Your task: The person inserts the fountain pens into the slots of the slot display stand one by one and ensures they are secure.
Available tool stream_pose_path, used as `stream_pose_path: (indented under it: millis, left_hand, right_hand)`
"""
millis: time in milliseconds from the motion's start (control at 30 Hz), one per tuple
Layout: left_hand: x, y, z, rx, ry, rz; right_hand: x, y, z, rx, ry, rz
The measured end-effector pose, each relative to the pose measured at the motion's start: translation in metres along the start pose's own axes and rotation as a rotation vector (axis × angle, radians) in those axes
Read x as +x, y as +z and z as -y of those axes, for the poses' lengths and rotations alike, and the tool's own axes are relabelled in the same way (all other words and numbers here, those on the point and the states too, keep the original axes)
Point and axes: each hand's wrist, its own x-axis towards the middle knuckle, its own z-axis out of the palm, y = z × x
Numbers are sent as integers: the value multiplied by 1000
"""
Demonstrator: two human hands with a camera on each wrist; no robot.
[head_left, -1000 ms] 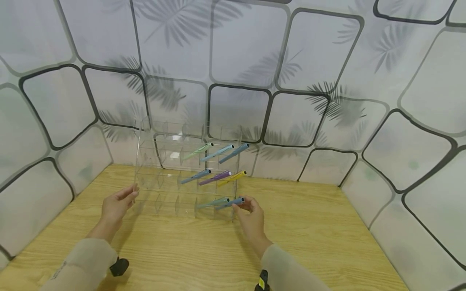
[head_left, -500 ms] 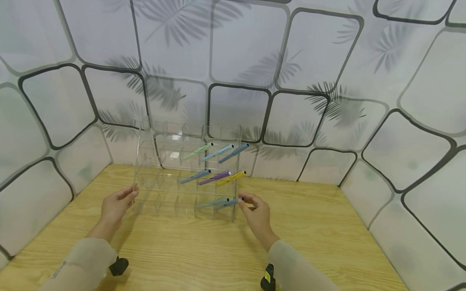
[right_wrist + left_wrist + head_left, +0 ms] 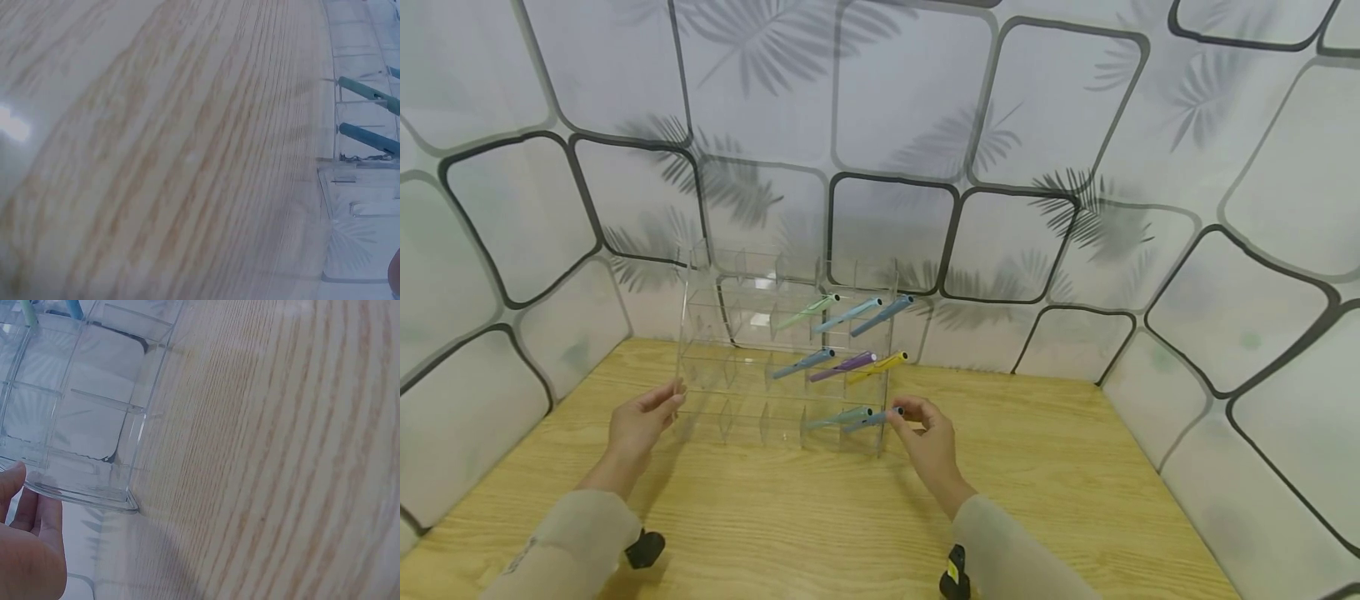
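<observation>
A clear acrylic tiered rack (image 3: 747, 404) stands on the table with slanted pens in its right-hand slots. My left hand (image 3: 638, 423) grips the rack's left side panel, thumb and fingers at its edge in the left wrist view. On the bottom tier, my right hand (image 3: 931, 443) pinches the end of a blue pen (image 3: 867, 421) lying in the rightmost slot. Beside it rests a pale green pen (image 3: 835, 418). In the right wrist view only a bit of a fingertip (image 3: 395, 273) shows at the edge, and the held pen end is out of frame.
Higher tiers hold a purple pen (image 3: 842, 367), a yellow pen (image 3: 880, 367), a light green pen (image 3: 807, 312) and several blue ones. Wood-grain table (image 3: 1037, 467) extends around the rack. A patterned curtain (image 3: 895, 108) encloses the back and sides.
My right hand has shifted right along the bottom blue pen to its end, then slightly back left. The left hand and the rack have stayed in place.
</observation>
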Motion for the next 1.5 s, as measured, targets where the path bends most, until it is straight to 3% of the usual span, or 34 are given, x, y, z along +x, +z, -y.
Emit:
stream_pose_path:
  millis: [233,367,900,1133,1333,1500]
  left_hand:
    - [0,0,0,51,0,4]
    - [0,0,0,59,1,6]
    - [1,0,1,3,-4,-10]
    - [0,1,0,0,-2,-5]
    - [0,1,0,-10,-7,-4]
    - [0,1,0,-40,-6,-10]
  right_hand:
    - [-2,-9,15,37,-147,135]
    - [-3,-11,26,0,-162,158]
    - [-6,-7,34,-114,-134,51]
    - [0,-3,3,-96,-77,1]
    - [0,-2,-2,-88,-85,-20]
    - [-6,-2,26,-104,-65,-10]
